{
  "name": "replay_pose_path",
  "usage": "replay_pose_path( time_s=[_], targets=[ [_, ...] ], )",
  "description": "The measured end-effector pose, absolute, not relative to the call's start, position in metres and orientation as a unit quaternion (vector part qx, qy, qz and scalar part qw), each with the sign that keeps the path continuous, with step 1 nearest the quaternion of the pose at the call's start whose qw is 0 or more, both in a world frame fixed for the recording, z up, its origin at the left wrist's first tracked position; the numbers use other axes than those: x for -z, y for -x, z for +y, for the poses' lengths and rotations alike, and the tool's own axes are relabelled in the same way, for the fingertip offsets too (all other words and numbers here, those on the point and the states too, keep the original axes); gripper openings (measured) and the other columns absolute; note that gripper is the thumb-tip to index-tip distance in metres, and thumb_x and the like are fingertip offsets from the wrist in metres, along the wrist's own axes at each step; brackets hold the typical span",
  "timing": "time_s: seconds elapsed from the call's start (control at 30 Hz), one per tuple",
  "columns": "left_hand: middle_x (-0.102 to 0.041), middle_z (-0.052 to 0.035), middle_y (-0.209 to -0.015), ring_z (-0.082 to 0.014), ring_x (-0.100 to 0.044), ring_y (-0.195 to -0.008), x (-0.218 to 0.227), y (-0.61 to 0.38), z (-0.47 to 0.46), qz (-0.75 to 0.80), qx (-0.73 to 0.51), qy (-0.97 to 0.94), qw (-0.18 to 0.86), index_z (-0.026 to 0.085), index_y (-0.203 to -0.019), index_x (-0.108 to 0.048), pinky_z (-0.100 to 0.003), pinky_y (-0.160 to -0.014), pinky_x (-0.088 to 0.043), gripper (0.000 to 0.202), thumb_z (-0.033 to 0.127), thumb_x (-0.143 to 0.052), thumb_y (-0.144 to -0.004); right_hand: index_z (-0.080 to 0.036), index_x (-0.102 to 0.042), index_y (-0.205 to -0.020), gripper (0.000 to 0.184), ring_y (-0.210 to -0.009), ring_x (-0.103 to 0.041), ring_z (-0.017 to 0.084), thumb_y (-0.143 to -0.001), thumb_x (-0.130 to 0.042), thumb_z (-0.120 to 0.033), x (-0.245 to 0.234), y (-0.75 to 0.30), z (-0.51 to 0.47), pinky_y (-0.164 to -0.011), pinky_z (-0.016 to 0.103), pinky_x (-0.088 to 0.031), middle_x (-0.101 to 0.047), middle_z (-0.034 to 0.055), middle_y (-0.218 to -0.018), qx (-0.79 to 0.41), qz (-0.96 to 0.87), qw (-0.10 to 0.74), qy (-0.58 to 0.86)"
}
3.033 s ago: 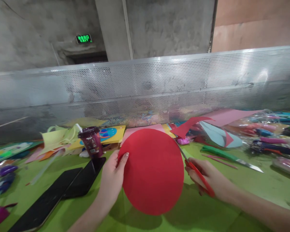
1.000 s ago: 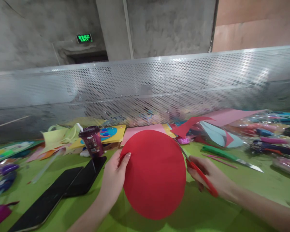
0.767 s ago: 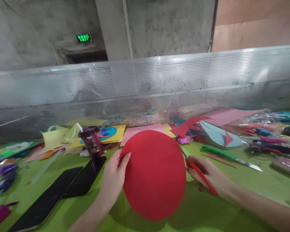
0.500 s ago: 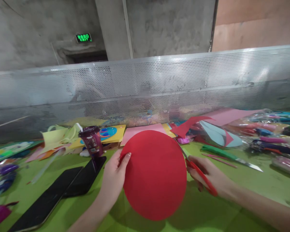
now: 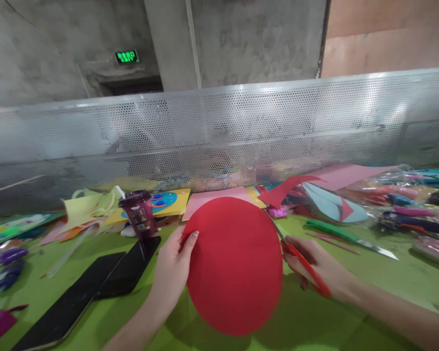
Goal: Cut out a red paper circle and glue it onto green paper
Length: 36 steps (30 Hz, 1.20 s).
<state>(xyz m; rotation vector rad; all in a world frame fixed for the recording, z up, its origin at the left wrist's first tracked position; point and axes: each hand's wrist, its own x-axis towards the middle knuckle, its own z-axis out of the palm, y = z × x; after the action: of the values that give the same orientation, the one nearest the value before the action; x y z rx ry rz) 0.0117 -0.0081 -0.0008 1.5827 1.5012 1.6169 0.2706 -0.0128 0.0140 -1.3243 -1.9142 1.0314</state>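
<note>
A round piece of red paper (image 5: pixel 236 268) is held up above the green tabletop, facing me. My left hand (image 5: pixel 177 251) pinches its left edge, thumb in front and the other fingers behind. Red-handled scissors (image 5: pixel 307 270) are gripped in my right hand (image 5: pixel 316 263), with fingers through the handles. Their blades point up and left along the upper right edge of the red circle, and part of them is hidden by the paper. Beyond the circle lie a pink sheet (image 5: pixel 214 197) and a curved red paper scrap (image 5: pixel 287 190).
Two dark phones (image 5: pixel 71 297) lie at left, near a purple lidded cup (image 5: pixel 138 214) with a straw. A green-handled knife (image 5: pixel 351 238) with bare blade rests at right, by plastic-wrapped craft supplies (image 5: pixel 406 195). A perforated metal panel (image 5: pixel 219 126) borders the table's far side.
Almost nothing differs. The lower edge of the red circle sits very slightly lower, while both hands keep their places and grips.
</note>
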Motion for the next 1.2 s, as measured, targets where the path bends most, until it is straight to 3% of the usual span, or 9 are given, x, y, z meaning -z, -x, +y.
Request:
replay_pose_path(
  time_s=[0.33, 1.2],
  targets=[
    [-0.063, -0.0051, -0.092, -0.0213, -0.058, -0.083, 0.002, -0.0107, -0.007, 0.539, -0.581, -0.571, 0.214, 0.02, -0.091, -0.055, -0.034, -0.077, -0.041, 0.027, 0.042, -0.045, -0.077, -0.02, -0.038, -0.067, 0.022, -0.04, -0.042, 0.006, -0.079, -0.04, -0.038, -0.0138, -0.2713, -0.0111, -0.038, 0.018, -0.04, -0.037, -0.007, -0.053, -0.368, -0.726, 0.29, 0.503],
    [-0.064, -0.0073, -0.094, -0.0231, -0.058, -0.085, 0.0011, -0.0103, -0.0068, 0.54, -0.584, -0.568, 0.211, 0.018, -0.093, -0.056, -0.035, -0.078, -0.041, 0.031, 0.042, -0.046, -0.075, -0.021, -0.039, -0.066, 0.024, -0.037, -0.04, 0.006, -0.078, -0.04, -0.041, -0.0113, -0.2707, -0.0118, -0.036, 0.019, -0.042, -0.034, -0.0087, -0.049, -0.386, -0.715, 0.294, 0.503]
  ],
)
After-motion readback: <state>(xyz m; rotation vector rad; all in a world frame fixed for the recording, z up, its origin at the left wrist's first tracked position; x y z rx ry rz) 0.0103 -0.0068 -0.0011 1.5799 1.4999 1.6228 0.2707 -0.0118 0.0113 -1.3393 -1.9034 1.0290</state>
